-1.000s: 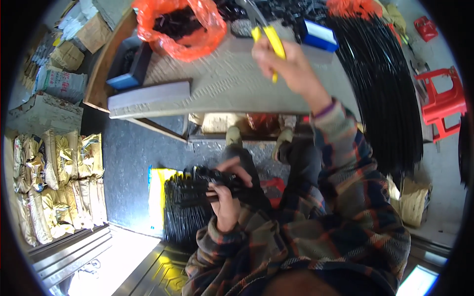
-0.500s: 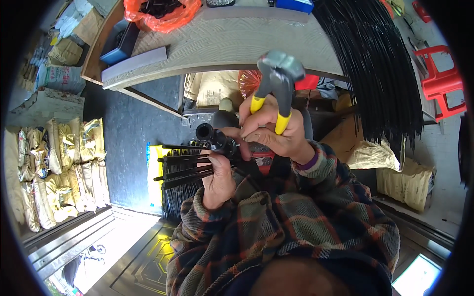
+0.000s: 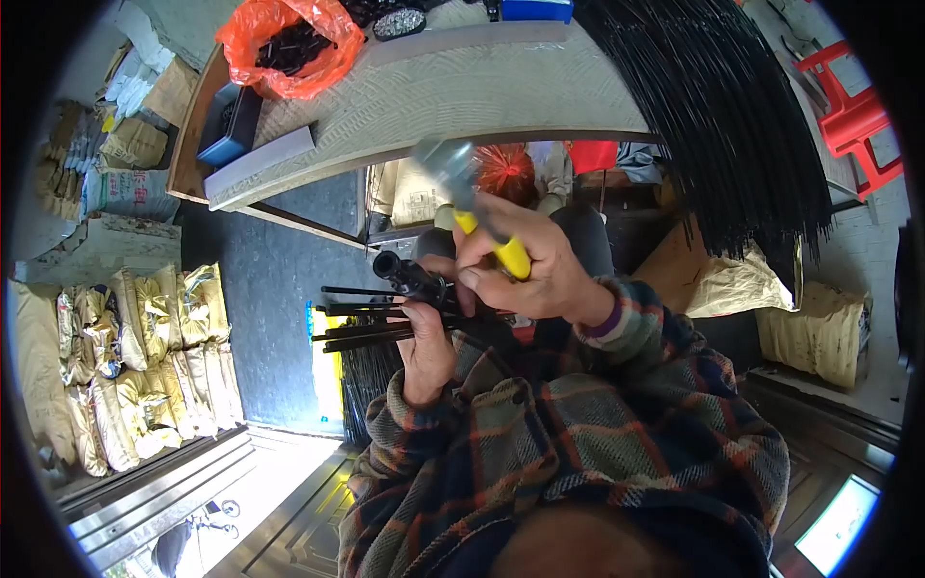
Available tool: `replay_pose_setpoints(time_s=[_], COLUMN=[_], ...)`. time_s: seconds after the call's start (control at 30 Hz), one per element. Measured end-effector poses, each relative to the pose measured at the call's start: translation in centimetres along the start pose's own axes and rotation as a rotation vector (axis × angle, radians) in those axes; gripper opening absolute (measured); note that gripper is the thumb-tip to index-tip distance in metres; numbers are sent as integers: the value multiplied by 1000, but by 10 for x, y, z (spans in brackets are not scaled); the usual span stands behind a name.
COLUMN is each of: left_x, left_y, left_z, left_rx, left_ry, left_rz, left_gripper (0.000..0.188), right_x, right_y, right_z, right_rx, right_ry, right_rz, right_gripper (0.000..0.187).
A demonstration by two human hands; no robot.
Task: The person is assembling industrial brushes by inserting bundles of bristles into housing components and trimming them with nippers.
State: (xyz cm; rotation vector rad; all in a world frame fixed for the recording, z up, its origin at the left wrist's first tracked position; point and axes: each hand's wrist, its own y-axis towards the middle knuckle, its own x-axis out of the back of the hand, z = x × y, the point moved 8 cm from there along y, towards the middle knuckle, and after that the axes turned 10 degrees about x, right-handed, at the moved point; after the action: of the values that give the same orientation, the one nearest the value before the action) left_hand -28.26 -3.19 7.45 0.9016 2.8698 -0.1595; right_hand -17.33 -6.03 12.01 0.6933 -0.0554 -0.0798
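**Hands meet over a black fitting, just off the bench's front edge**

In the head view, I see the person working in the space before the bench (image 3: 501, 91), near the middle of its front edge. The left hand (image 3: 429, 352) is closed, its fingers wrapped around a black tubular fitting (image 3: 409, 277), whose round open end points away from the person. Several thin black rods (image 3: 361, 334) are gripped there too, fanning out to the left. The right hand (image 3: 540, 265) is curled firmly around yellow-handled pliers (image 3: 511, 256); their metal head is blurred, so I can't say how far the jaws are apart. Its fingers come right up beside the fitting, though I can't tell whether they touch it.

Toward the bench's left end sits an orange plastic bag (image 3: 339, 60) of black pieces, with a blue box (image 3: 224, 152) at the left edge and a pale strip (image 3: 260, 166) along the front left corner. A big bundle of black rods (image 3: 713, 106) lies across the right end and droops over the front edge. Past that end stands a red stool (image 3: 848, 120).
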Motion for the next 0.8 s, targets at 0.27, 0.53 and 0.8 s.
replay_pose_setpoints(time_s=[0.27,0.53,0.8], left_x=[1,7,12], left_y=[0,-2,0], left_z=[-1,3,-2], left_rx=[9,-4,-81], left_ry=[49,33,94], left_rz=[-24,-30,-4], left_gripper=[67,65,51], right_x=[-5,-7,-14], right_y=[-15,-16,-14], right_z=[-21,-18,-23], right_rx=[-93,-24,-58], right_ry=[231,116,71], right_rz=[-254,-223,-154], right_gripper=[11,15,12])
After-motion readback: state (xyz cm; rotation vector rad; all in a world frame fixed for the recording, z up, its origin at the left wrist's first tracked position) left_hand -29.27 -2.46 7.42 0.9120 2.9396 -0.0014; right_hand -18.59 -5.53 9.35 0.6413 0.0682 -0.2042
